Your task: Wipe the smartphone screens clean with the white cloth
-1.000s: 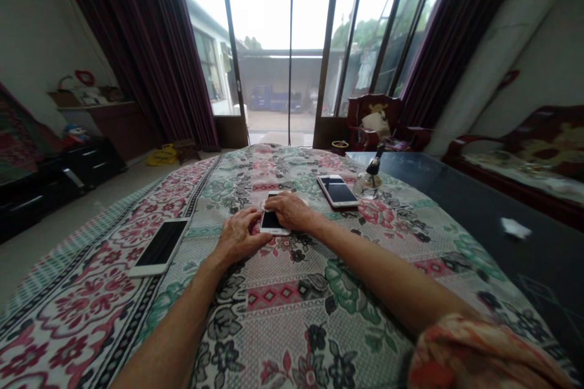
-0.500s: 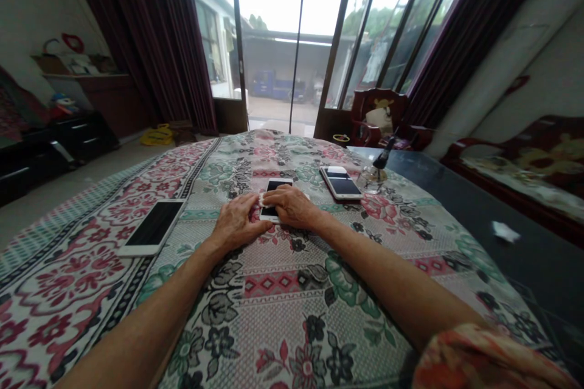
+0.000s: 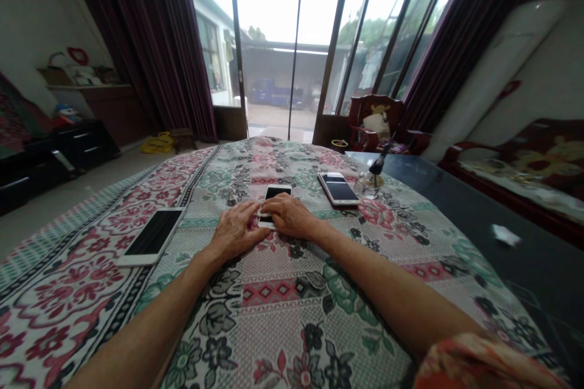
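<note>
A white smartphone (image 3: 278, 190) with a dark screen lies flat on the patterned tablecloth, partly hidden under my hands. My left hand (image 3: 237, 226) holds it by the left side, with the thumb along the near edge. Across the screen rests my right hand (image 3: 294, 216), fingers bent and pressed down. A small white piece (image 3: 263, 212), like tissue or cloth, shows at the right fingertips, mostly covered. To the left lies a larger white smartphone (image 3: 154, 234), screen up. Another phone (image 3: 340, 189) sits to the right, apparently on a reddish case or second phone.
The floral tablecloth (image 3: 283, 328) covers the round table. A clear glass jar (image 3: 368, 185) with a black-topped object stands beyond the right phone. At right, a crumpled white piece (image 3: 505, 235) lies on a dark surface (image 3: 456, 212). Wooden chairs and glass doors stand behind.
My right hand has shifted slightly on the phone, its fingers a bit nearer the lower part of the screen. The whole view has tilted up slightly. My left hand keeps its hold.
</note>
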{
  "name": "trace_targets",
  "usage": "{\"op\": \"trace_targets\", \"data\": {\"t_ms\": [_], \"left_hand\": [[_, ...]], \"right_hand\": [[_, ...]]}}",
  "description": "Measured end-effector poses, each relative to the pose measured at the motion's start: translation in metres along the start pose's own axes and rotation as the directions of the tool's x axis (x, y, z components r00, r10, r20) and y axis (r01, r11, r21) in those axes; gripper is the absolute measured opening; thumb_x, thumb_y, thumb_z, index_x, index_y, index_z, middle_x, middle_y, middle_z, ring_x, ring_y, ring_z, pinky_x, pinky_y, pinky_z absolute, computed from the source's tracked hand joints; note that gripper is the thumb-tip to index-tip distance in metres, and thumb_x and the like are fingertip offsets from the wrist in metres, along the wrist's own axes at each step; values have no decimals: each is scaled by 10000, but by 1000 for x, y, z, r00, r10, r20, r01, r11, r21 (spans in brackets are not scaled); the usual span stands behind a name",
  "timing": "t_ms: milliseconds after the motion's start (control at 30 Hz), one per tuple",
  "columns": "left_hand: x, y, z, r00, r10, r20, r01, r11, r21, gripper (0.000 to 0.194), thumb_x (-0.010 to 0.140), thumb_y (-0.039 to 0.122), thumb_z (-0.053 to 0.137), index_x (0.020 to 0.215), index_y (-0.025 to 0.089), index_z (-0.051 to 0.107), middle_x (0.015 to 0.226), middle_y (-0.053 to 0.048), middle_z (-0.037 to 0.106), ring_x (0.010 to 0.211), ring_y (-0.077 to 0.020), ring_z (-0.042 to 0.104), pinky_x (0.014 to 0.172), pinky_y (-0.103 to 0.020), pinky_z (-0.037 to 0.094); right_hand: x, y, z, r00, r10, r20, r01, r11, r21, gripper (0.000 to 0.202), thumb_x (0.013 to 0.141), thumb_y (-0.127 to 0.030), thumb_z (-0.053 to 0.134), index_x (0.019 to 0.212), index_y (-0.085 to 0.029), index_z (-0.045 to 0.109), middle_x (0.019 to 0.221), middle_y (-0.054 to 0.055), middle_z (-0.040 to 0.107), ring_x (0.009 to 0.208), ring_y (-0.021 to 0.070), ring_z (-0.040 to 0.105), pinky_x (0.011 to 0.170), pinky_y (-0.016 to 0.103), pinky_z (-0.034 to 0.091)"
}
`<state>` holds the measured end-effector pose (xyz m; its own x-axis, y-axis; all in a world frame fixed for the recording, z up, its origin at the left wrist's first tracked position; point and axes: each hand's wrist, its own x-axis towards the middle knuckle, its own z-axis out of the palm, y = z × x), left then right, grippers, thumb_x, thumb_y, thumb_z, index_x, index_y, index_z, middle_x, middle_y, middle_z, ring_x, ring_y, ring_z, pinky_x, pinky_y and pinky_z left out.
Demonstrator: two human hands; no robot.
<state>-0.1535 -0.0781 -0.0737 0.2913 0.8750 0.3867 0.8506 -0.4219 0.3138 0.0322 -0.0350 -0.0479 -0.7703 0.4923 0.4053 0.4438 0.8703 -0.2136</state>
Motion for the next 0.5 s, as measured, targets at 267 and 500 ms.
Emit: {"op": "trace_targets", "data": {"t_ms": [267, 500], "left_hand": [[0, 2, -1, 1000, 17, -20, -16, 999, 41, 432, 798, 427, 608, 1193, 254, 593, 1264, -68, 578, 1171, -261, 522, 951, -409, 412], [1, 2, -1, 999, 27, -42, -25, 999, 46, 419, 792, 432, 615, 1174, 261, 625, 1236, -69, 590, 1147, -264, 538, 947, -419, 422]], "right_hand": [[-5, 28, -12, 982, 186, -32, -187, 981, -43, 370, 833, -26, 415, 1077, -175, 651, 1138, 74, 665, 1066, 178, 576, 967, 332, 378], [-1, 38, -16, 923, 384, -26, -384, 914, -136, 382, 856, -52, 391, 1110, -184, 644, 1158, 88, 653, 1072, 191, 561, 929, 289, 377]]}}
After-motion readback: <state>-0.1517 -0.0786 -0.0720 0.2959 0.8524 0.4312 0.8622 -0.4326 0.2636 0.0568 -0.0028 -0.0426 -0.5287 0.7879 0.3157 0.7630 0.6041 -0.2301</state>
